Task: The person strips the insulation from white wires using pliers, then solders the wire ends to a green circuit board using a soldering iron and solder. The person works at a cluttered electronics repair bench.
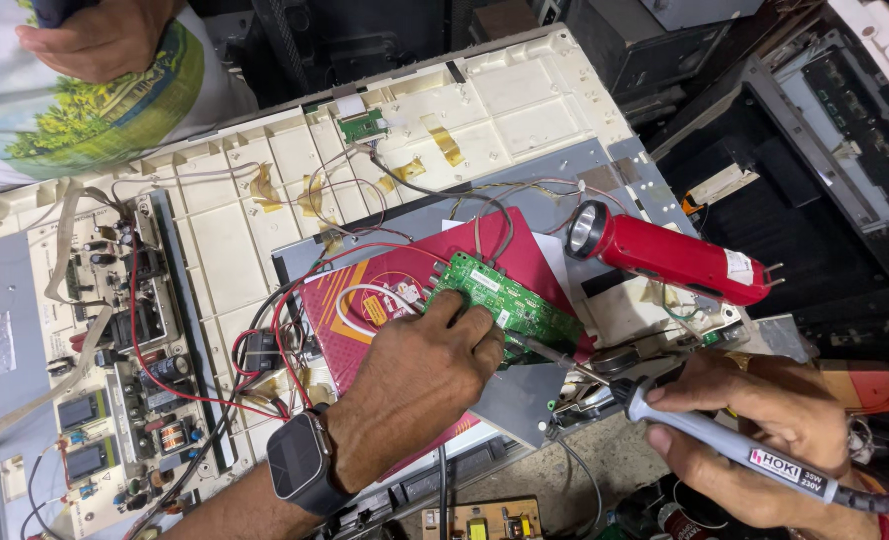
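**Hot tip, crowded wires**

Your green circuit board (509, 300) lies on a red card (384, 300) over the white panel back (264, 220), pinned flat by your left hand (419, 380), open, not clenched. Your right hand (764, 430) has its grip closed on the grey soldering iron (754, 460). If the board slides under your palm, the tip could likely bridge joints or scorch the loose wires (294, 310). The red torch (669, 255) could roll.
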